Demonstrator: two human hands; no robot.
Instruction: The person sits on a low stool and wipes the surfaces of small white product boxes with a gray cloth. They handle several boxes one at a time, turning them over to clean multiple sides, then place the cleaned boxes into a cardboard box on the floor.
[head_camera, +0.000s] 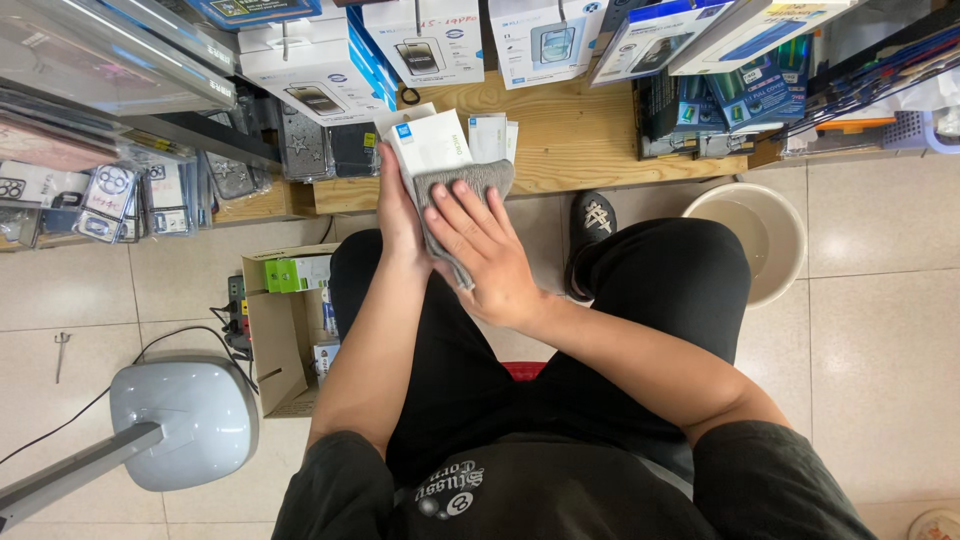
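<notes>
In the head view, a white flat box (432, 143) is held from below and from its left edge by the left hand (397, 215), whose fingers are hidden under the box and cloth, so their exact grip cannot be told. A grey cloth (470, 182) is pressed flat onto the box by the right hand (487, 250), the fingers being spread and laid along the cloth; the cloth's lower part is covered by that palm. Both hands are held above the lap, over black trousers (660, 270).

Beyond the hands, a low wooden shelf (580, 135) is seen, carrying small white packets (494, 135) just past the cloth. Further beyond, boxed phone accessories (320, 60) are stacked. To the right of the right hand, a black shoe (592, 225) is seen, and past it a cream bucket (755, 235) stands on the tiled floor (880, 330). To the left of the left hand, an open cardboard box (280, 330) with small items is placed, and near it a grey fan base (185, 420) with a cable.
</notes>
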